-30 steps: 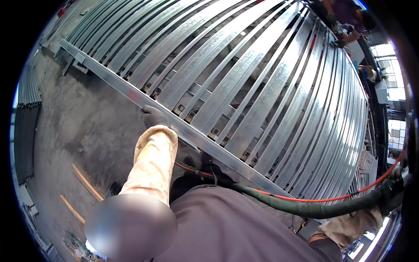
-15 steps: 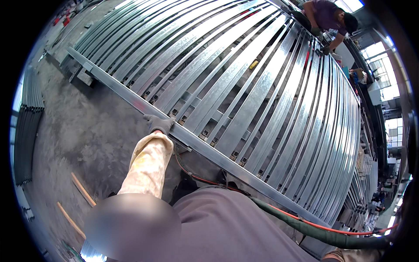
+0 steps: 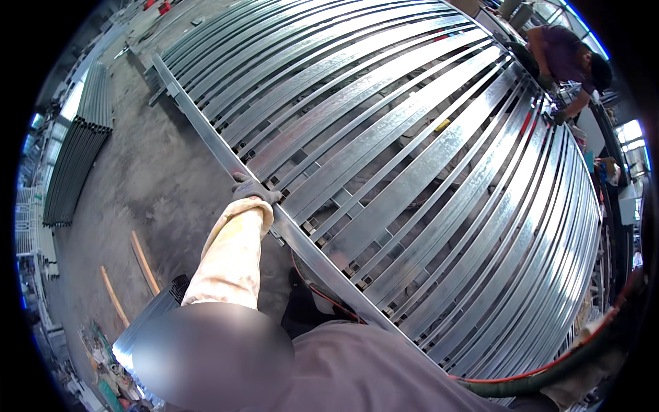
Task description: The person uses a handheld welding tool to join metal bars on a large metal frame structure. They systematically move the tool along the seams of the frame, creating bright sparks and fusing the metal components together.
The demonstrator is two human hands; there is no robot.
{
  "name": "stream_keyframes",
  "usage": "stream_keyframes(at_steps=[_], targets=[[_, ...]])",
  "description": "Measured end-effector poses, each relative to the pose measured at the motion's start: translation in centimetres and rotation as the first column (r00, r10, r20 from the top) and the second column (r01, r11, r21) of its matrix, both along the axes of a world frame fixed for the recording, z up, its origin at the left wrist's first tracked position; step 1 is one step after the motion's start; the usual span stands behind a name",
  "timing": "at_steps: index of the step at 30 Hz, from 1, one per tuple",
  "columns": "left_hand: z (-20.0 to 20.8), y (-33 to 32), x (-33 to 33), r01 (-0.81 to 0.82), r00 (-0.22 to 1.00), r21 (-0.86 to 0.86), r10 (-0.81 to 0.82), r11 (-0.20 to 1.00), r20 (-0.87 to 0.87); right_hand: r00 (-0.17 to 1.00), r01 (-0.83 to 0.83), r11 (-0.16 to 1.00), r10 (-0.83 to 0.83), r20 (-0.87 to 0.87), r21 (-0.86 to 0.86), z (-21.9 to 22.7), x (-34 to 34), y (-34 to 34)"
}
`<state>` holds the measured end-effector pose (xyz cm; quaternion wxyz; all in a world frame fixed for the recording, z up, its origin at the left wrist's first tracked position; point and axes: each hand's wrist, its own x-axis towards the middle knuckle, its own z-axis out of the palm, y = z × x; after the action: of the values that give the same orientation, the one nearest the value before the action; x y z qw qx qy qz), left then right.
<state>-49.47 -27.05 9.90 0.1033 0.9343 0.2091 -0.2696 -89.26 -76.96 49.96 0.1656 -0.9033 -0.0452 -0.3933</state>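
My left hand (image 3: 255,188), in a grey work glove, grips the near edge rail (image 3: 302,242) of a large metal frame. Its fingers lie over the rail, partly hidden from above. Long silvery slats (image 3: 384,172) run side by side away from this rail, with gaps between them. Small dark-edged pieces sit in several gaps close to the rail. At the lower right, the pale sleeve of my right arm (image 3: 583,374) is blurred, beside a dark green hose (image 3: 508,388) and an orange hose. My right hand's fingers cannot be made out there.
Across the frame a co-worker (image 3: 563,62) bends over its far edge, gloved hands at the slats. A stack of dark metal tubes (image 3: 81,168) lies on the left floor. Two wooden strips (image 3: 144,263) lie nearer. A yellow object (image 3: 442,126) shows between slats.
The view has turned, so the frame slants more steeply. My left hand stays on the rail. At the lower right, my right sleeve and the hoses have come up along the picture's edge.
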Motion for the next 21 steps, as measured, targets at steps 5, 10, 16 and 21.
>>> stream_keyframes(at_steps=[5, 10, 16, 21], targets=[[-0.1, -1.0, 0.0, 0.072, 0.997, 0.175, -0.068, 0.982, -0.028, 0.906, 0.101, 0.594, 0.276, -0.320, 0.798, -11.3, 12.5, 4.6], [-0.5, -0.9, 0.6, 0.111, 0.994, 0.170, -0.105, 0.979, -0.043, 0.758, 0.427, 0.039, 0.529, -0.382, 0.903, -22.2, 21.8, 12.4], [-1.1, -0.1, 1.0, 0.076, 0.997, 0.102, -0.077, 0.992, 0.006, 0.515, 0.573, 0.036, 0.761, -0.394, 0.819, -30.7, 27.7, 18.9], [-1.7, 0.7, 0.8, 0.064, 0.997, -0.009, -0.064, 0.998, 0.037, 0.421, 0.541, 0.037, 0.853, -0.308, 0.840, -34.5, 29.9, 20.5]])
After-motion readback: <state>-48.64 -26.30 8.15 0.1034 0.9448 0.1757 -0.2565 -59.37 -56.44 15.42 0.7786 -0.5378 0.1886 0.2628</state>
